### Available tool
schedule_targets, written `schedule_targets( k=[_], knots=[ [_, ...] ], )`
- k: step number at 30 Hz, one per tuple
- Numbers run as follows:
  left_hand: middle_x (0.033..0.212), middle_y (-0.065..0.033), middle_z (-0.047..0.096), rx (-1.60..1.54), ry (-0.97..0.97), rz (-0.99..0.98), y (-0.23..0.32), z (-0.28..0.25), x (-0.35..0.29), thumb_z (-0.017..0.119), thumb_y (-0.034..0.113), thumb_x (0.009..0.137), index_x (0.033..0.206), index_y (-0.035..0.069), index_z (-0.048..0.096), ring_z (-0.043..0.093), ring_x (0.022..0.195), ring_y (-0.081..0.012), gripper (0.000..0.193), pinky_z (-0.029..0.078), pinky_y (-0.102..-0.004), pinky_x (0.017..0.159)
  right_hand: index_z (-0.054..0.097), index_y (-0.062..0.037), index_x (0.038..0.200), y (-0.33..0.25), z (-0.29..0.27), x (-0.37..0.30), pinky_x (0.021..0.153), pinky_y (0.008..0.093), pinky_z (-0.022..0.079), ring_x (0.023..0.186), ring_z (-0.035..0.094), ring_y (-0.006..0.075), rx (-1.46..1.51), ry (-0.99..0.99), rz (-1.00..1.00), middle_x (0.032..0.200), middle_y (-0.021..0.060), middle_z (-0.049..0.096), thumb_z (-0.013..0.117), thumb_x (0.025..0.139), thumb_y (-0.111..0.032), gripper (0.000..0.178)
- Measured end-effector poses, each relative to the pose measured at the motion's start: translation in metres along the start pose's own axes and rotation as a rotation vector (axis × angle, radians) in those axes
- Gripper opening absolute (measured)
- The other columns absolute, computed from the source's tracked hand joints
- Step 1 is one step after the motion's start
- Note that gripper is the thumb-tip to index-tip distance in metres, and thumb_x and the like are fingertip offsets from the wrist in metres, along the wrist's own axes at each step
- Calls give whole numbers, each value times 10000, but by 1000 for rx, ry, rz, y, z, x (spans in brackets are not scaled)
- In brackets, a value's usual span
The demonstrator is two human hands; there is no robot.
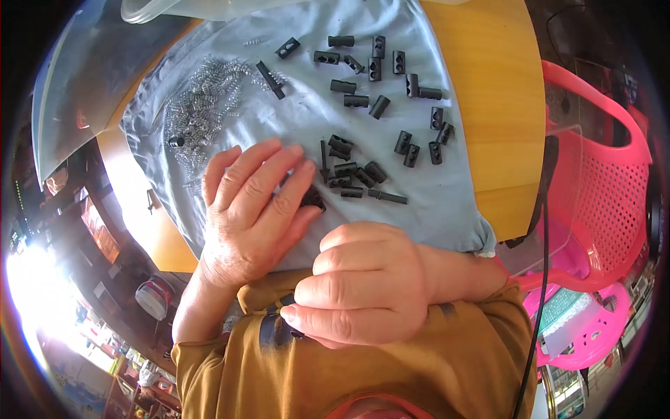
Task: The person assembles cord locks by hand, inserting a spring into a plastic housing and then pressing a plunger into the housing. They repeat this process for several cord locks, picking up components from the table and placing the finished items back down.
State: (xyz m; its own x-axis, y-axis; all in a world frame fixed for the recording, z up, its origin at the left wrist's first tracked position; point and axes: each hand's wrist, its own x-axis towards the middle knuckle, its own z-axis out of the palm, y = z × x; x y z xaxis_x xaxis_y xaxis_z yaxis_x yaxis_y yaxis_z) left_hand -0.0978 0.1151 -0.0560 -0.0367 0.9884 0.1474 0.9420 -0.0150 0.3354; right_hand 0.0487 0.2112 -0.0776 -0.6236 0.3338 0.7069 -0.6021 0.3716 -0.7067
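Observation:
My left hand (255,206) lies palm down near the cloth's front edge, fingers stretched out and slightly apart. Black plastic pieces (314,200) show at its fingertips and thumb, partly covered by it. My right hand (363,286) is closed in a fist close to my body; its fingers hide whatever it may hold. Just beyond the hands sits a cluster of short black cylindrical cord-lock pieces (375,172), some with two holes. A thin black rod-like piece (388,197) lies beside them. Left of these spreads a pile of small metal coil springs (206,105).
More black cylinders (356,101) are scattered over the pale blue cloth (279,126) on a wooden table (495,105). A clear plastic container (174,8) stands at the far edge. Pink plastic chairs (600,174) are at the right, near a hanging black cable (543,265).

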Motion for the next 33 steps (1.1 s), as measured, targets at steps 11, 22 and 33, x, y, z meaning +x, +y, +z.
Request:
schedule_targets(
  k=[11, 22, 33],
  knots=[
    [895, -23, 602, -55, 165, -55, 13, 1, -52, 725, 163, 709, 948, 68, 693, 545, 768, -197, 259, 424, -360, 674, 667, -20, 819, -7, 3, -1, 504, 281, 424, 570, 507, 149, 229, -60, -13, 781, 48, 607, 640, 752, -41, 75],
    [823, 10, 541, 52, 217, -40, 19, 13, -66, 726, 81, 667, 1005, 60, 689, 502, 701, -165, 340, 383, -329, 644, 666, -28, 841, -8, 4, -4, 528, 283, 427, 595, 492, 149, 239, -132, 17, 803, 37, 603, 637, 770, -35, 77],
    [807, 16, 520, 54, 150, -45, 27, 12, -45, 714, 131, 714, 1002, 71, 697, 487, 695, -158, 294, 384, -324, 652, 662, -30, 868, -8, -1, -4, 532, 285, 433, 597, 492, 147, 198, -175, 0, 810, 36, 606, 637, 772, -33, 99]
  ],
)
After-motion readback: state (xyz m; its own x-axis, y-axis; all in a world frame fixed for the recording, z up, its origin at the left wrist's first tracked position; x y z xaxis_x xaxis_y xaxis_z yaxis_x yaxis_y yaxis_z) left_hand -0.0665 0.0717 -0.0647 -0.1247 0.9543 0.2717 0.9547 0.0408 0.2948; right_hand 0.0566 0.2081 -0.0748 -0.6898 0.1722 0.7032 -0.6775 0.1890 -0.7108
